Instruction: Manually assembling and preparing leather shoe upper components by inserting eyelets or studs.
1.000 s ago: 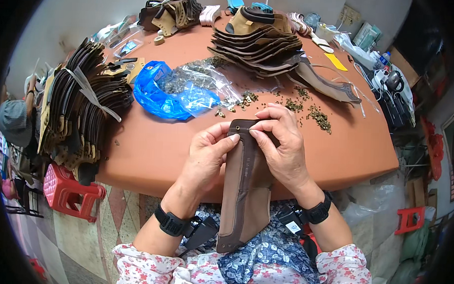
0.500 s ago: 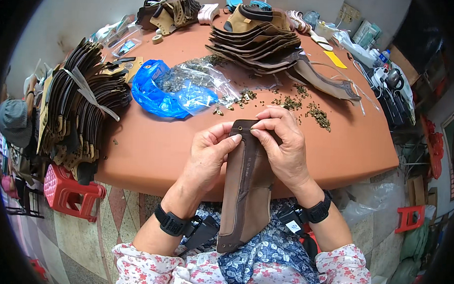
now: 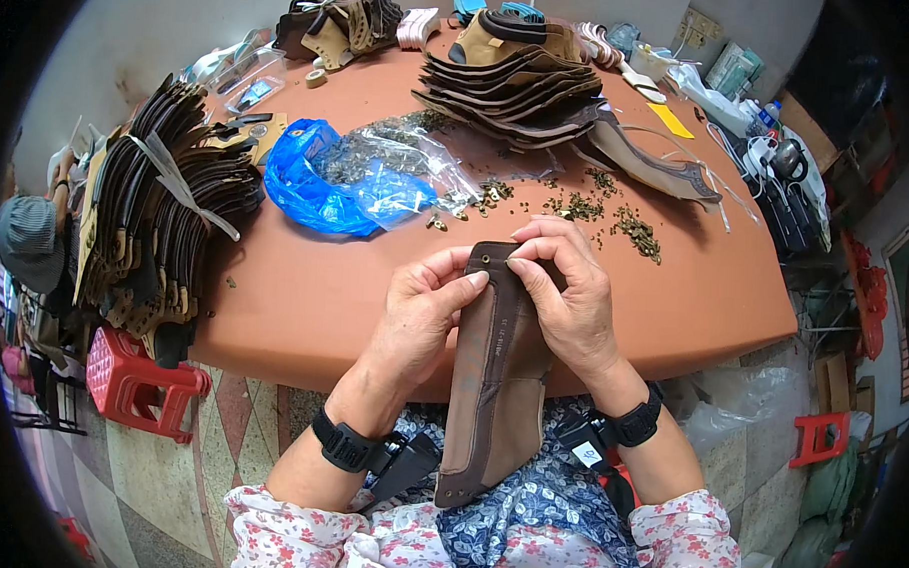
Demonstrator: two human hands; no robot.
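Note:
Between my hands hangs a brown shoe upper piece [image 3: 506, 386], its top edge up and its lower end over my lap. My left hand [image 3: 426, 308] pinches its upper left edge, thumb on the face near a brass-coloured eyelet [image 3: 485, 259]. At the top right corner, my right hand [image 3: 567, 298] pinches the edge between thumb and forefinger. Whether a small eyelet sits in that pinch is hidden. Beyond my hands lie loose brass eyelets [image 3: 638, 233], scattered in small heaps, and a clear bag of eyelets [image 3: 389, 152] with a blue plastic bag [image 3: 303, 189] around it.
A stack of shoe uppers [image 3: 516, 91] stands at the table's back. Tied bundles of uppers [image 3: 167, 204] are at the left edge, with another bundle [image 3: 343, 30] far left. A tape roll [image 3: 315, 79], a yellow card [image 3: 670, 119] and red stools [image 3: 141, 383] are also around.
The shoe upper piece has shifted very slightly to the right. Both hands keep the same pinching hold; the things on the table stay put.

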